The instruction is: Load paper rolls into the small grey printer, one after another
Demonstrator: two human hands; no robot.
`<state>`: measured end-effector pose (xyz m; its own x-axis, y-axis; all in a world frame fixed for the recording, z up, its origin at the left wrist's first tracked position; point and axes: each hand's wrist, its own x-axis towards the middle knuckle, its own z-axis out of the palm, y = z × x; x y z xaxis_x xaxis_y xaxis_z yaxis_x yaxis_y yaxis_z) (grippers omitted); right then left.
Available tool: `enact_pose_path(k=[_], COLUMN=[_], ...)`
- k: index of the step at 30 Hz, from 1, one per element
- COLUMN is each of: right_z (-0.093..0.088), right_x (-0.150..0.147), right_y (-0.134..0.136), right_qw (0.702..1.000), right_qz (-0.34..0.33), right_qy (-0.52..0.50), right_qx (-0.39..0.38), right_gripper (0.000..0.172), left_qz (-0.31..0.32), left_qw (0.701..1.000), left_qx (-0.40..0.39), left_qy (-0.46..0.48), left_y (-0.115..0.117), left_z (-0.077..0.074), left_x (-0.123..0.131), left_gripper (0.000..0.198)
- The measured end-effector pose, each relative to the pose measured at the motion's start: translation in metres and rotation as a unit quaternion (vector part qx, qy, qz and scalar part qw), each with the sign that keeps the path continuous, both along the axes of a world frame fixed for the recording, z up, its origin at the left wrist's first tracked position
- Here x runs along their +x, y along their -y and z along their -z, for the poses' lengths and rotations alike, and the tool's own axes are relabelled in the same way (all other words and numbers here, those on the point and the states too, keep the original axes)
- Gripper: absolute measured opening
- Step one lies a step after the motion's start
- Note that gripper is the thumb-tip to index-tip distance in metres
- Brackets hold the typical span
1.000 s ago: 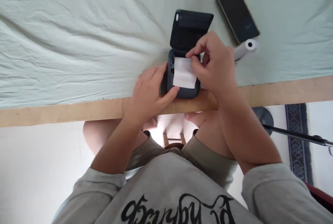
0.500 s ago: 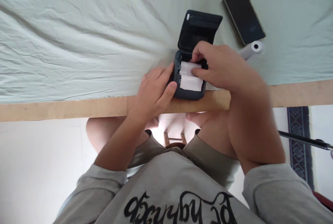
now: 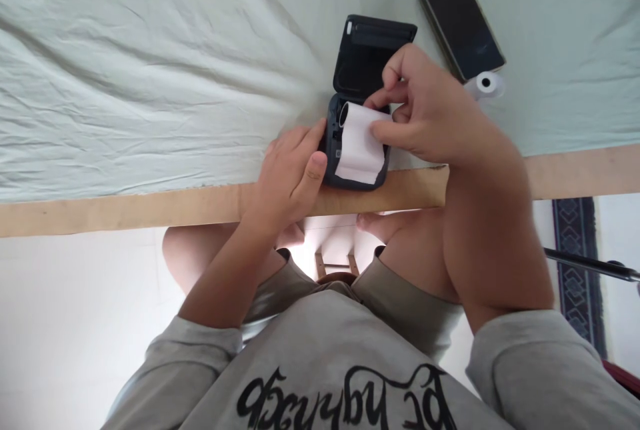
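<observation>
A small dark portable printer (image 3: 357,183) stands near the table's front edge with its lid (image 3: 367,60) swung up. A white paper roll (image 3: 363,140) sits partly lifted at its compartment, its hollow end showing on the left and its loose end draped toward me. My right hand (image 3: 420,107) pinches the roll between thumb and fingers at its right side. My left hand (image 3: 295,167) lies against the printer's left side, fingers stretched and thumb apart, steadying nothing between them.
A black smartphone (image 3: 463,27) lies at the back right. Beside its lower corner is a second white paper roll (image 3: 487,85). A pale green wrinkled cloth (image 3: 175,83) covers the surface behind the wooden edge (image 3: 125,210).
The paper roll has come up out of the compartment in my right hand, its hollow end now visible. My left hand stays by the printer. The view has shifted slightly.
</observation>
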<state>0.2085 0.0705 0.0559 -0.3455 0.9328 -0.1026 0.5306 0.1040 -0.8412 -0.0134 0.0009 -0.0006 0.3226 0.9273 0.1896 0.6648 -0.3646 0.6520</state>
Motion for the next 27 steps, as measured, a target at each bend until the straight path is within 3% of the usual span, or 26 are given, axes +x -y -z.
enact_pose_path(k=[3,7,11,15,18,21,23,27], right_z=[0.002,0.009,0.022,0.046,0.059,0.063,0.062,0.06], right_x=[0.004,0.015,0.029,0.032,0.029,0.027,0.028,0.034], right_y=[0.003,0.005,0.004,0.005,0.009,0.013,0.015,0.014], right_qw=[0.988,0.946,0.94,0.931,0.939,0.957,0.952,0.953], right_qz=[-0.002,0.065,0.085,0.162,0.205,0.209,0.194,0.163], right_qy=[-0.148,-0.306,-0.315,-0.321,-0.275,-0.109,0.005,0.106], right_qx=[-0.038,-0.086,-0.1,-0.062,0.018,0.166,0.236,0.234], right_gripper=[0.044,0.046,0.048,0.054,0.057,0.047,0.038,0.026], left_qz=[-0.003,-0.006,-0.011,-0.006,-0.009,-0.009,-0.009,-0.01], left_qw=[1.0,1.0,1.0,1.0,1.0,1.0,1.0,1.0], left_qx=[0.005,0.007,-0.004,0.0,0.001,0.001,0.002,-0.007], left_qy=[-0.002,-0.005,-0.005,-0.005,-0.007,-0.008,-0.007,-0.009], left_y=[0.0,0.0,0.0,-0.002,-0.003,-0.003,-0.003,-0.003], left_z=[0.002,0.004,0.003,0.003,0.003,0.002,0.001,0.001], left_x=[0.0,-0.001,0.0,0.0,0.001,0.001,0.001,0.001], left_gripper=[0.088,0.086,0.088,0.093,0.095,0.094,0.094,0.093])
